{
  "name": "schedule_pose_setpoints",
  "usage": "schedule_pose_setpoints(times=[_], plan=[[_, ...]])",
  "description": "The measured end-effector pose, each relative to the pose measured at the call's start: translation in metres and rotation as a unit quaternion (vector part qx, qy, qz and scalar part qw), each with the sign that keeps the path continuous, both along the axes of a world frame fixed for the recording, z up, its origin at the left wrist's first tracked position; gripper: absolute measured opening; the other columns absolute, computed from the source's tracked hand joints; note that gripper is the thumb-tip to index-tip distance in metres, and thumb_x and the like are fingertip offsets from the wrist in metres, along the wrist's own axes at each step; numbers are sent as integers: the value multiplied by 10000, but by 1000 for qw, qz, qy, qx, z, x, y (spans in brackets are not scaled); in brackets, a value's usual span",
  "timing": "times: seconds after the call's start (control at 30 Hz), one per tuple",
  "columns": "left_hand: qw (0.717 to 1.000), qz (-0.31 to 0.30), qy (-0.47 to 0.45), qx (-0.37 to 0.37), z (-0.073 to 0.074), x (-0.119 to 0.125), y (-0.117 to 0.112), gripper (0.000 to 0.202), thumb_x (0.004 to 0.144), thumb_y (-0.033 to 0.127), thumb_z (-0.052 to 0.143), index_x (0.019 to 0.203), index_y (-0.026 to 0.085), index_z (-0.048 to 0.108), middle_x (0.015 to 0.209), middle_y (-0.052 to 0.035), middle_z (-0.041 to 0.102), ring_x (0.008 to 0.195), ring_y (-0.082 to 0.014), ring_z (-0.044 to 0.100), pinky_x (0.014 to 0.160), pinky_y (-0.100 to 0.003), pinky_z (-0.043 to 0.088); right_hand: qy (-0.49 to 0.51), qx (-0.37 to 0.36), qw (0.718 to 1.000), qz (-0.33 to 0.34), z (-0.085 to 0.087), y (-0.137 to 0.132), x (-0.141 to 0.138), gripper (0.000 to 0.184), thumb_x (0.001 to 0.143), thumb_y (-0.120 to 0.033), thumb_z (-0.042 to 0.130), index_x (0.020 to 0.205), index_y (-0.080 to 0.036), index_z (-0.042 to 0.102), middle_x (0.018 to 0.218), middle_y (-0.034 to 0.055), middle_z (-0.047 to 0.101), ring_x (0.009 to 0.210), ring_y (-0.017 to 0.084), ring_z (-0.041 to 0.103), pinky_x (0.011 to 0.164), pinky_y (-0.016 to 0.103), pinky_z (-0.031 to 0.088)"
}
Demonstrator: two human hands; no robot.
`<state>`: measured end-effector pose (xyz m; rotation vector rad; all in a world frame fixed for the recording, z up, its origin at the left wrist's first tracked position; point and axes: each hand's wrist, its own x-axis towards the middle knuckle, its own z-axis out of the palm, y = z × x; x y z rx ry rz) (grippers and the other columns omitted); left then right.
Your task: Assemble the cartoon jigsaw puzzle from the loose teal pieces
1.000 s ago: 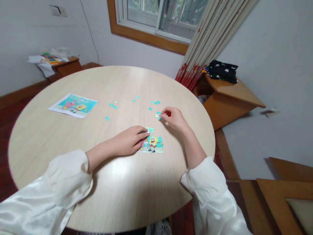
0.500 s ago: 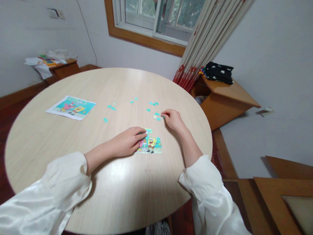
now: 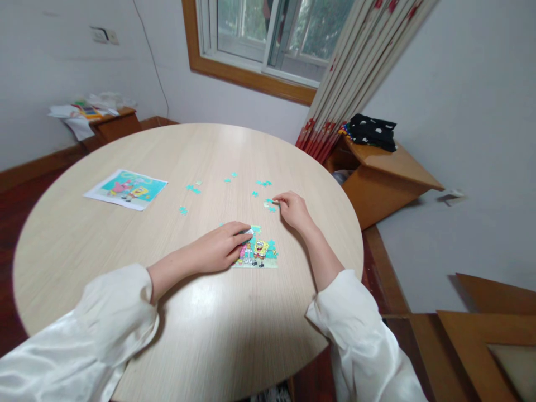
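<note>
One teal piece [image 3: 270, 202] lies at fingertips of the right hand [image 3: 293, 212].

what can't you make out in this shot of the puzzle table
Head view:
- Left part of the assembled puzzle: covered by the left hand.
- Whether the right hand pinches a loose piece: too small, fingertips hide it.
- Reference print details: too small.

Teal bits on pale wood, my sleeves white.
My sleeves [image 3: 84, 340] glossy white; table [image 3: 125, 251] pale beige woodgrain; loose pieces [image 3: 264, 183] teal; puzzle [image 3: 263, 252] teal with yellow, pink, white cartoon figures; printed sheet [image 3: 125, 188] same colours, white border; curtain [image 3: 347, 72] cream stripes, red marks; folded cloth [image 3: 372, 131] black, white dots.
</note>
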<state>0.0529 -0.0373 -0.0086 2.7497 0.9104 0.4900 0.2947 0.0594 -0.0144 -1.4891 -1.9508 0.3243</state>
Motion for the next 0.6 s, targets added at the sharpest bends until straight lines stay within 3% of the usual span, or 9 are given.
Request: schedule_pose_setpoints(times=[0.17, 0.33, 0.43, 0.6], plan=[[1000, 3, 7, -1, 0, 1, -1, 371, 946, 227, 374, 1226, 82, 569, 1285, -189, 557, 1184, -245, 529, 1017, -397, 437, -4, -5, 1000, 12, -4, 1, -1, 322, 789, -22, 459, 841, -166, 743, 900, 83, 699, 852, 176, 640, 852, 334, 482], [999, 14, -34, 16, -4, -1, 2, 344, 923, 187, 384, 1213, 137, 563, 1304, -153, 549, 1204, -226, 515, 1018, -407, 437, -3, -1, 1000, 19, -5, 2, -1, 331, 796, -39, 450, 857, -171, 747, 910, 84, 699, 864, 179, 639, 863, 347, 483], [990, 94, -97, 33, -7, -10, 18, 333, 931, 189, 363, 1203, 161, 553, 1340, -138, 526, 1239, -220, 486, 1033, -437, 420, 1, -5, 1000, 18, -5, 2, -2, 335, 798, -43, 442, 871, -164, 745, 915, 92, 695, 858, 182, 639, 855, 353, 487], [964, 236, -113, 40, -8, -24, 73, 338, 936, 202, 339, 1163, 118, 576, 1309, -149, 554, 1237, -225, 493, 1062, -425, 376, 7, -6, 999, 35, -5, 2, -4, 330, 792, -34, 443, 851, -167, 740, 913, 90, 693, 875, 183, 637, 860, 346, 481]])
